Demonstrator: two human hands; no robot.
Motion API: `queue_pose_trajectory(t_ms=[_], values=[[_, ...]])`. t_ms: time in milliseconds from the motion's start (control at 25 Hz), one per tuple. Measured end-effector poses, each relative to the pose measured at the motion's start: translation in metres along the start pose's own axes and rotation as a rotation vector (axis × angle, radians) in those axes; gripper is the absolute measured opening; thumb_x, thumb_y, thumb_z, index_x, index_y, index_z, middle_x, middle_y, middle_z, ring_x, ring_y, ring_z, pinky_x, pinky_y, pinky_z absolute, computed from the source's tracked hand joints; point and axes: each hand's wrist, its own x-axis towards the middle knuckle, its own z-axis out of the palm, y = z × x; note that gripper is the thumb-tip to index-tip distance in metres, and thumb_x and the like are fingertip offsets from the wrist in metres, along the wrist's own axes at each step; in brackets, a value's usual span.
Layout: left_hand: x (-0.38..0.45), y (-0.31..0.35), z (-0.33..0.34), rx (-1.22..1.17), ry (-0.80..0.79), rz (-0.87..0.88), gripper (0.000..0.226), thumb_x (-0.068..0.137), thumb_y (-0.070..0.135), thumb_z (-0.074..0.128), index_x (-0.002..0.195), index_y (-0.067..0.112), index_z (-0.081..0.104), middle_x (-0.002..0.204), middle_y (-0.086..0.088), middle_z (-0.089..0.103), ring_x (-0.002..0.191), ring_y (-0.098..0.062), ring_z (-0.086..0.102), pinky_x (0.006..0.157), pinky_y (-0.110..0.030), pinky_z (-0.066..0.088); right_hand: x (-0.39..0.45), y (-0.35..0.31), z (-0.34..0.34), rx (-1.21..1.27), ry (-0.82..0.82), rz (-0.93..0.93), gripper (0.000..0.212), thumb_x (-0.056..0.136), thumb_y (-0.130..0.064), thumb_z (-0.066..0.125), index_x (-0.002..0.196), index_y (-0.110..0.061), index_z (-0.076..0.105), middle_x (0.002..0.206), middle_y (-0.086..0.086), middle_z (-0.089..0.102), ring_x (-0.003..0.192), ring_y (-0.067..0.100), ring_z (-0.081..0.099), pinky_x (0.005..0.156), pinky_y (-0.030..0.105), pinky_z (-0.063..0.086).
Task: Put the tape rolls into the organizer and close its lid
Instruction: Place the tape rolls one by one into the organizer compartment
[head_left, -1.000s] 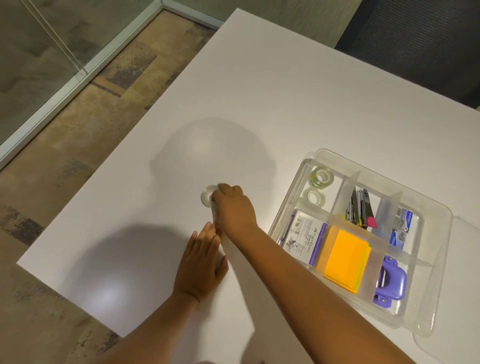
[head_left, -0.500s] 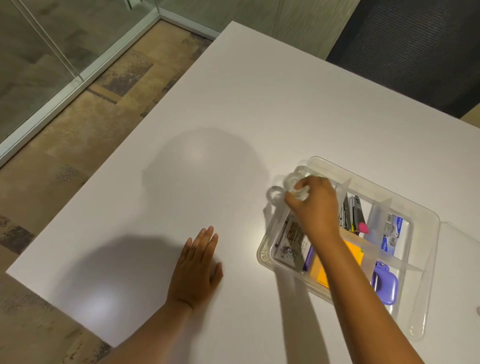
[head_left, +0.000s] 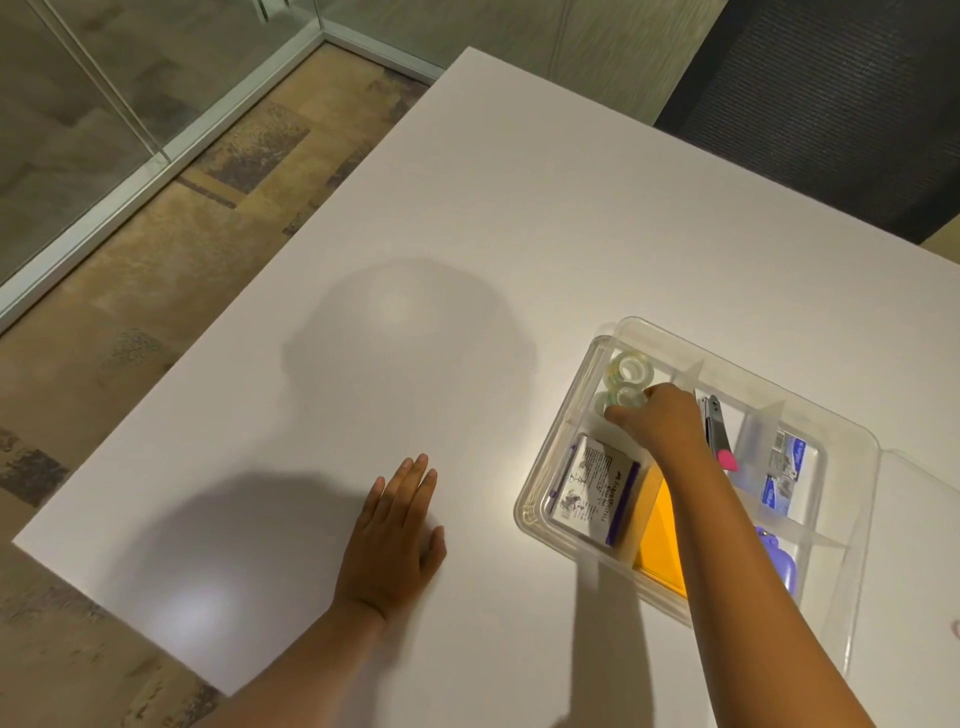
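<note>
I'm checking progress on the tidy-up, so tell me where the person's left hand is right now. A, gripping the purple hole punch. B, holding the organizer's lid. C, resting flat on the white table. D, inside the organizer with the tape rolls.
C: the left hand lies palm-down on the bare white table, apart from the organizer, while the right hand reaches into the tape-roll compartment.

right hand (head_left: 662, 423) | carried tape roll (head_left: 605, 402) from table into organizer (head_left: 540, 499)
</note>
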Motion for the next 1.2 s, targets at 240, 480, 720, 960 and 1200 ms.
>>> queue_pose_trajectory(t_ms=[240,480,720,960,1200], values=[[0.000,0.000,0.002,-0.001,0.009,0.009,0.055,0.084,0.029,0.037,0.134,0.007,0.039,0.144,-0.013,0.040,0.133,-0.025,0.034,0.113,-0.034,0.013,0.005,-0.016,-0.003,-0.170,-0.074,0.046,0.047,0.082,-0.028,0.065,0.111,0.008,0.056,0.112,0.021,0.062,0.110,0.034,0.057,0.081,0.034,0.046],[0.000,0.000,0.002,0.001,0.007,0.010,0.052,0.088,0.031,0.032,0.134,0.007,0.038,0.143,-0.013,0.041,0.132,-0.027,0.037,0.113,-0.034,0.012,0.008,-0.025,-0.010,-0.307,-0.198,0.090,0.040,0.089,-0.027,0.057,0.114,0.004,0.059,0.101,0.016,0.062,0.108,0.031,0.061,0.083,0.033,0.047],[0.000,0.000,0.002,0.006,0.007,0.013,0.054,0.086,0.029,0.036,0.133,0.005,0.040,0.143,-0.014,0.041,0.132,-0.028,0.037,0.113,-0.036,0.013,0.007,-0.025,-0.013,-0.370,-0.268,0.062,0.055,0.086,-0.039,0.061,0.119,0.003,0.054,0.117,0.017,0.061,0.111,0.029,0.058,0.087,0.032,0.045],[-0.001,0.001,0.001,0.008,0.006,0.011,0.054,0.086,0.029,0.036,0.134,0.005,0.040,0.144,-0.014,0.040,0.133,-0.028,0.036,0.113,-0.035,0.011,0.014,-0.021,-0.018,-0.192,0.091,-0.013,0.050,0.085,-0.020,0.063,0.126,0.002,0.043,0.128,0.023,0.050,0.116,0.039,0.052,0.088,0.040,0.047],[-0.001,0.001,0.002,-0.007,0.007,0.008,0.055,0.084,0.028,0.037,0.135,0.007,0.038,0.145,-0.013,0.039,0.134,-0.025,0.034,0.113,-0.035,0.011,0.017,-0.036,-0.004,-0.367,0.139,-0.093,0.039,0.086,-0.018,0.059,0.121,-0.001,0.051,0.130,0.018,0.043,0.119,0.035,0.045,0.090,0.043,0.047]])
